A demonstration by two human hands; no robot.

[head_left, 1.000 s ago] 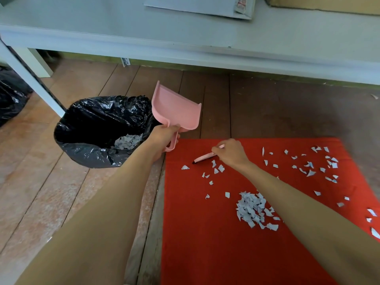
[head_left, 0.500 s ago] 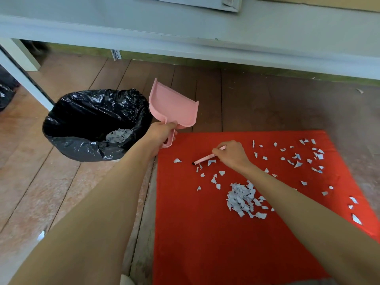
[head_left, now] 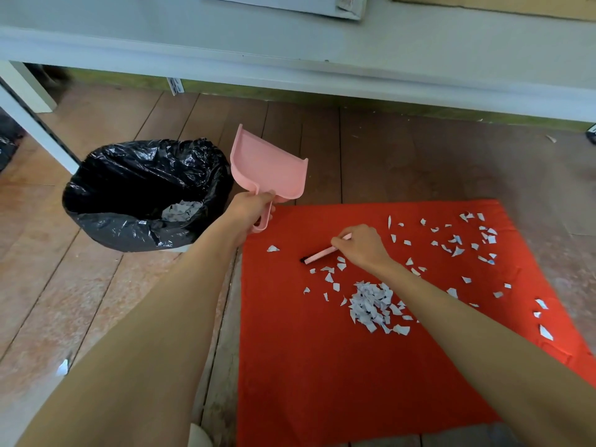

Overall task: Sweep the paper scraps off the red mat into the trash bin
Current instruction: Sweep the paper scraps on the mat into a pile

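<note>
Gripping: the left fingers (head_left: 263,199) curl round the handle of the dustpan (head_left: 269,171). The left hand (head_left: 250,209) holds it raised, mouth up, just past the mat's far left corner.
Pinching: the right fingers (head_left: 338,242) close on the pink handle of the brush (head_left: 317,255). The right hand (head_left: 361,246) is low over the far half of the mat (head_left: 322,366), the brush's dark tip pointing toward the left edge.
Nearest scraps: a loose scatter (head_left: 329,277) lies just beside the brush tip on the person's side, and one lone scrap (head_left: 273,249) sits closer to the left edge.
Pile: the main heap (head_left: 371,303) lies near the mat's middle, nearer the person than the right hand and beside the right forearm.
Far scraps: many more (head_left: 467,240) spread toward the far right corner and down the right edge, well apart from the brush.
Bin: the bin (head_left: 145,195) is black-bagged and stands on the floor (head_left: 96,301) left of the mat's far left corner, with white scraps already inside.
Stage: this looks like mid-task, with the dustpan empty and most scraps not yet gathered.
Risk: a quick stroke toward the left edge could flick light scraps onto the floor, because the dustpan is lifted and not set down to catch them.
Risk: the right forearm could drag through the heap and scatter it.
Risk: tipping a full dustpan short of the bin's rim would spill scraps between bin and mat.
</note>
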